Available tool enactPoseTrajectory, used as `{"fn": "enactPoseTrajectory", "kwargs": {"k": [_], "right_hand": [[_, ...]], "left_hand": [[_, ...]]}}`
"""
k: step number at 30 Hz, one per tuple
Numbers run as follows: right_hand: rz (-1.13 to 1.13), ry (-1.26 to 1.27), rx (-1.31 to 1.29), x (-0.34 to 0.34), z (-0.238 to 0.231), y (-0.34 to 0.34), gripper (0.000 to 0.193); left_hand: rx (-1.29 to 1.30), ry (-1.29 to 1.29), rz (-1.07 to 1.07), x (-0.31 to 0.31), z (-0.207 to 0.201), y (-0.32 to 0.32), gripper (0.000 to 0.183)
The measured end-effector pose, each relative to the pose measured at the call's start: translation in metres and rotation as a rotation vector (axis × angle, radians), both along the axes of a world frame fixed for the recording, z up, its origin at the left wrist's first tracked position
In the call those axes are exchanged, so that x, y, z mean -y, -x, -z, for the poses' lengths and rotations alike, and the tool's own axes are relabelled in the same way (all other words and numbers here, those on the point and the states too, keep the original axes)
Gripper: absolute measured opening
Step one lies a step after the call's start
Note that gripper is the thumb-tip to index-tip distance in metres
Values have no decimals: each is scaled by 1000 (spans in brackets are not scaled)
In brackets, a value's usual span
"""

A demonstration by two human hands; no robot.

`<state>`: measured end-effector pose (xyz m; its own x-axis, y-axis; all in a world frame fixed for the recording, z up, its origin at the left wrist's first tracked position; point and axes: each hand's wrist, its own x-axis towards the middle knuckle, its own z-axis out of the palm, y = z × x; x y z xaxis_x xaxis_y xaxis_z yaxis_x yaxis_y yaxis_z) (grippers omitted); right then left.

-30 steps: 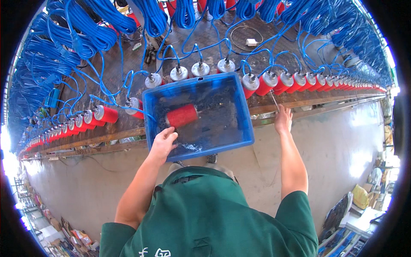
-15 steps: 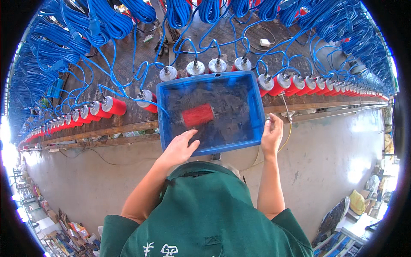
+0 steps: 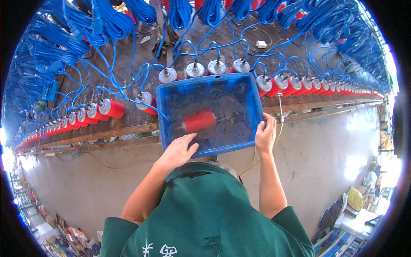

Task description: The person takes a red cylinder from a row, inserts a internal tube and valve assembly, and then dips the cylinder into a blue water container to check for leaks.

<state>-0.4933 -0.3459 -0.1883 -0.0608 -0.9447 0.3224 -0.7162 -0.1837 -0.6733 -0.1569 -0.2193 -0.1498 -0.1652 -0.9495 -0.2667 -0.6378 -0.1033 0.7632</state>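
A blue plastic tub (image 3: 209,152) of murky water stands in front of me against the workbench edge. In the water lies a red cylinder (image 3: 199,121) with metal ends, tilted slightly; a blue cable (image 3: 156,109) runs over the tub's left rim toward it. My left hand (image 3: 179,150) is over the near left rim, fingers stretched toward the cylinder and just short of it, holding nothing. At the right rim, my right hand (image 3: 266,132) has its thumb on the edge and its fingers curled along the outside.
Rows of red cylinders (image 3: 112,108) with metal caps and blue cables line the wooden workbench (image 3: 128,128) on both sides. Coiled blue cables (image 3: 180,15) are heaped at the back. A metal fitting with a yellow hose (image 3: 281,118) hangs at the bench edge, right of the tub.
My right hand has moved left onto the tub's right rim. The water looks calmer, and the red cylinder shows more sharply. My left hand has hardly moved.
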Motion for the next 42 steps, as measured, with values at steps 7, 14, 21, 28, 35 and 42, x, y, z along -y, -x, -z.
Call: {"fn": "enactPoseTrajectory", "kwargs": {"k": [7,14,21,28,35,42], "right_hand": [[-622,-25,-477,-2,-159,-24,23],[-1037,-94,-977,-68,-330,-93,11],[-972,143,-1089,-107,-376,-118,51],[-1130,150,-1173,-93,-392,-128,48],[-1176,113,-1206,-85,-401,-139,46],[-1577,93,-1234,-73,-403,-147,48]], "left_hand": [[-9,-22,-15,-4,-13,-5,55],[19,-47,-22,9,-11,-10,56],[-106,-83,-134,5,-65,18,54],[-39,-72,-189,-1,-22,-20,57],[-41,-38,-189,8,-30,-35,54],[-40,-99,-173,0,-32,-26,50]]}}
